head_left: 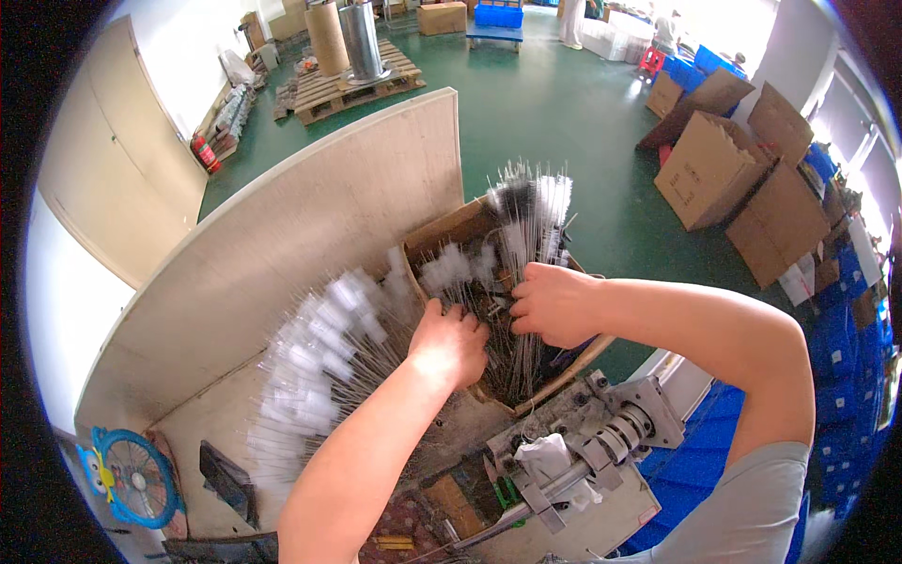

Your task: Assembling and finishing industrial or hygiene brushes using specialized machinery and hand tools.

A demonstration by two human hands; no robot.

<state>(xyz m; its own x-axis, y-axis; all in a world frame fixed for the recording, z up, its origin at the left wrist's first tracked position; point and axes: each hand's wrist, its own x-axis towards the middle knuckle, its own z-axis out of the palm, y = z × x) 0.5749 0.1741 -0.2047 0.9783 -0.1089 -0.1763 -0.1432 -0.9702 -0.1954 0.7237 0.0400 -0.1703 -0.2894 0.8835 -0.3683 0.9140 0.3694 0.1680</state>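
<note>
Hands meet over an open cardboard box of thin wire-stemmed brushes: the right hand, forearm coming in bent from the right, has its grip closed around an upright bundle of white-tipped brushes. The left hand, arm stretched up from below, curls its fingers into loose brushes fanned across the desk beside the box; whether it pinches any, I cannot tell.
</note>
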